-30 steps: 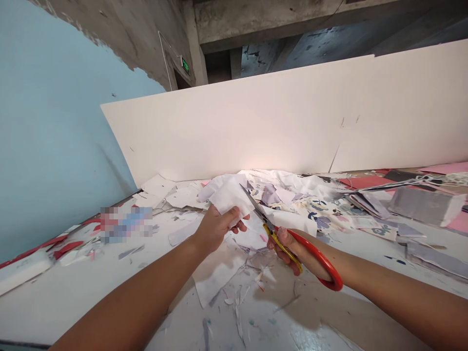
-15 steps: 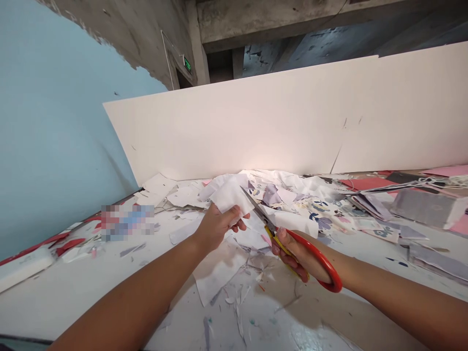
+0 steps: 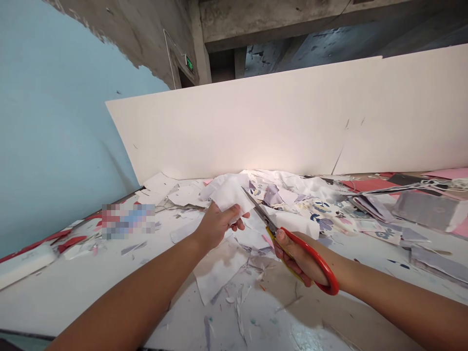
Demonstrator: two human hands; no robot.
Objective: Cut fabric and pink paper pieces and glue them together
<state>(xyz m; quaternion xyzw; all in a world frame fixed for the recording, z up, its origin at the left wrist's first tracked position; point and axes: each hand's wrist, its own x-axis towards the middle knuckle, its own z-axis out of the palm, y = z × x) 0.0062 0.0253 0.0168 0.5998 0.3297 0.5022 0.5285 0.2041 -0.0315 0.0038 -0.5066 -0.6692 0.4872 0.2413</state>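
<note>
Your left grip is closed on a crumpled white fabric scrap. Your right grip is closed around red-handled steel scissors, their blades just right of the scrap, over a white tabletop.

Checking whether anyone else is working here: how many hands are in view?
2: the left hand pinches crumpled white material, and the right hand grips red-handled scissors. None other shows.

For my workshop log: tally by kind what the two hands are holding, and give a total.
Scissors with red and yellow handles, in the right hand: 1
Crumpled white scrap, in the left hand: 1
Total: 2
</note>
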